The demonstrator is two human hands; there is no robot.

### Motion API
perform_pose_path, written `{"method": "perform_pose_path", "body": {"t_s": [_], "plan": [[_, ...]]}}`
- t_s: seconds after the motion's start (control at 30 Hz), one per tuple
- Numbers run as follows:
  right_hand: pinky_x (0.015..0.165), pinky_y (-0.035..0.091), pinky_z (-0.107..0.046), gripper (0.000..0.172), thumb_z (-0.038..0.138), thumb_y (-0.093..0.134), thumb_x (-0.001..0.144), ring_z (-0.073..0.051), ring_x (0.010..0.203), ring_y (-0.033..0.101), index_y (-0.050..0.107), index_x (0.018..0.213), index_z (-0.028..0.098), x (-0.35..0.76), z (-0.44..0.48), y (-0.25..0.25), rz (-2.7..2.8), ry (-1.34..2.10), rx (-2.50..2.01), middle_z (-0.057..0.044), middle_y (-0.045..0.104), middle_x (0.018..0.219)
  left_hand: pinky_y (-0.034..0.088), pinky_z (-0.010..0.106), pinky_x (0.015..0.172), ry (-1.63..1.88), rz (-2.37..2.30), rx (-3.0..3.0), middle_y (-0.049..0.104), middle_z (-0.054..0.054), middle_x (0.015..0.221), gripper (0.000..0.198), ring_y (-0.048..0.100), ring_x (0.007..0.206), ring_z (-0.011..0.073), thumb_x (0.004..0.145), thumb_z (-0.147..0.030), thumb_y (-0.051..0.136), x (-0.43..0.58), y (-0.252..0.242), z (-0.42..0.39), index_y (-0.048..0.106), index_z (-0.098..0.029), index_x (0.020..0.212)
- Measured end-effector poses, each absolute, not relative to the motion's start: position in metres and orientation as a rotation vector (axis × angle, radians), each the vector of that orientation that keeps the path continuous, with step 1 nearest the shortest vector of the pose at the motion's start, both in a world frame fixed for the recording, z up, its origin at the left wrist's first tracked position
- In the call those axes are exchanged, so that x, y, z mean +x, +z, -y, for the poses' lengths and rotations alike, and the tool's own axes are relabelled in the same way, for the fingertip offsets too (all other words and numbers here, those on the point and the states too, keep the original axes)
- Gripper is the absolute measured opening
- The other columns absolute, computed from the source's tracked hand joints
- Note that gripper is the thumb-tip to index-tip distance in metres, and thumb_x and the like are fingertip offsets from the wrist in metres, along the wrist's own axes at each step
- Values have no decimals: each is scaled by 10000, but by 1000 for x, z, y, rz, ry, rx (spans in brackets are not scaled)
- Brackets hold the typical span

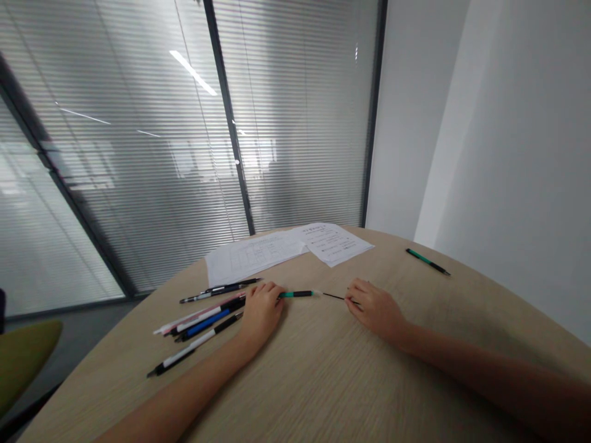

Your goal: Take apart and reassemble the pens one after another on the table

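Observation:
My left hand [265, 307] rests on the round wooden table [314, 381], its fingers closed on a green and black pen barrel [298, 294] that points right. Facing it, my right hand [372, 306] pinches a thin dark refill [335, 296], whose tip points left toward the barrel's end. A small gap separates the two. Left of my left hand lie several pens, among them a blue pen [207, 323], a white and black pen [194, 346] and a dark pen [219, 290]. Some pen ends are hidden beside my left hand.
Two printed paper sheets [258, 253] [337, 243] overlap at the table's far edge. Another green and black pen [428, 262] lies at the right. A green chair [28, 357] stands beyond the left edge, and blinds [300, 123] and a wall [521, 154] are behind.

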State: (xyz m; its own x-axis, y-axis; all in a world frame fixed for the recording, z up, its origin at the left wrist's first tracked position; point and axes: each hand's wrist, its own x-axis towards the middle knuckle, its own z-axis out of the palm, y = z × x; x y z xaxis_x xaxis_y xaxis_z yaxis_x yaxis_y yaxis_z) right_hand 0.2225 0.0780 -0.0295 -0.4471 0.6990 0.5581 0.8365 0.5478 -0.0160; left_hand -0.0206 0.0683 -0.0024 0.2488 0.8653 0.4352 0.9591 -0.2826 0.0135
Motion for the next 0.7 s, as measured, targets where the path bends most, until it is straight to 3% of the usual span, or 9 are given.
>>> {"method": "perform_pose_path", "body": {"t_s": [0.7], "plan": [[563,402,-221,164,194,437,773,-123,665,537,583,699,178,222,-77,-29,2245,-312,-1283,-28,565,772,347,352,772,-451,1739,-2272,607,50,864,178,515,881,216,746,-137,469,-19,-2,-67,598,-176,862]]}}
